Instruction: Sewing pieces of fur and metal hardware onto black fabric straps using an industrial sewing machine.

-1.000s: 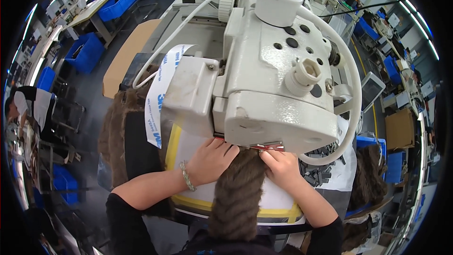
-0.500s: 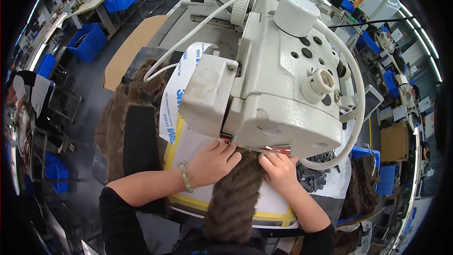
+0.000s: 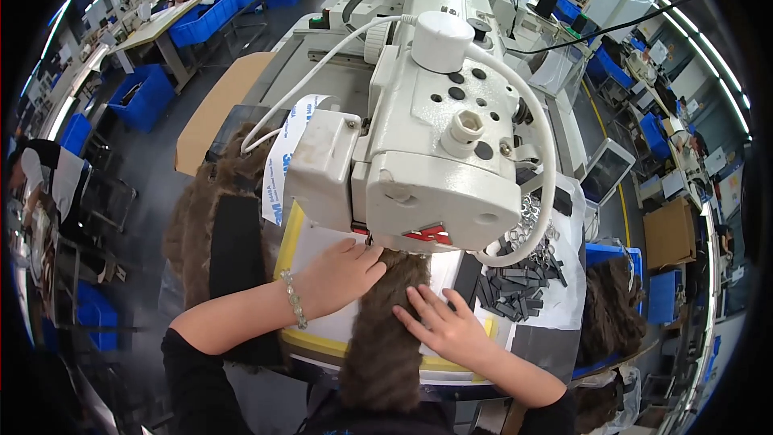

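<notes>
brown fur strip [image 3: 385, 330] lying lengthwise from the body up under the sewing machine [image 3: 435, 169], pinned between left hand [image 3: 338, 274] and right hand [image 3: 447, 326], both flat, fingers spread, gripping nothing, left nearer the needle.

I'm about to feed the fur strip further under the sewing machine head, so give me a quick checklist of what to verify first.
1. Left hand flat on the fur strip, beside the machine head: ok.
2. Right hand pressing the strip's right edge, fingers spread: ok.
3. Strip lies straight, running under the head: ok.
4. Fingertips apart from the needle: cannot tell, the head hides the needle.
5. Bracelet on the left wrist sits back from the head: ok.
6. Small dark pieces piled right of the strip, not on it: ok.
</notes>
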`<action>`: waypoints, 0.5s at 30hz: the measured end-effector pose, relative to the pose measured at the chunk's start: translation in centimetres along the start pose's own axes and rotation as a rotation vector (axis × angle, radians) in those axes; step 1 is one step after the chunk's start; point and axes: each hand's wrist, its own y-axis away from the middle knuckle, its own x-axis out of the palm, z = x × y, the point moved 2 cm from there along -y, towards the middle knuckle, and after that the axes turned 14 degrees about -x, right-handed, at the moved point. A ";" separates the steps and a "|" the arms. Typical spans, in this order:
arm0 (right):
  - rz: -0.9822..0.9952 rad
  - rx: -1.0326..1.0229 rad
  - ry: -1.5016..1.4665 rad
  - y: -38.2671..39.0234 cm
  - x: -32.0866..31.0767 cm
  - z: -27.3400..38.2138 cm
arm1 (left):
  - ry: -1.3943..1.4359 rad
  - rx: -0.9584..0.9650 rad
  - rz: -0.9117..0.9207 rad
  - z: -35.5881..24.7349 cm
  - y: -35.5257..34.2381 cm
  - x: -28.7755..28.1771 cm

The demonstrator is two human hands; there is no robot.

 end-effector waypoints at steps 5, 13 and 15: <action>-0.079 -0.039 -0.066 -0.1 0.7 1.4 | 0.046 0.265 -0.204 -3.1 -2.0 0.7; -0.148 -0.063 -0.015 0.1 1.3 2.0 | -0.019 0.182 -0.066 -3.2 -1.9 2.9; -0.145 -0.055 -0.015 0.2 1.1 1.9 | -0.021 0.178 -0.059 -3.1 -1.4 2.7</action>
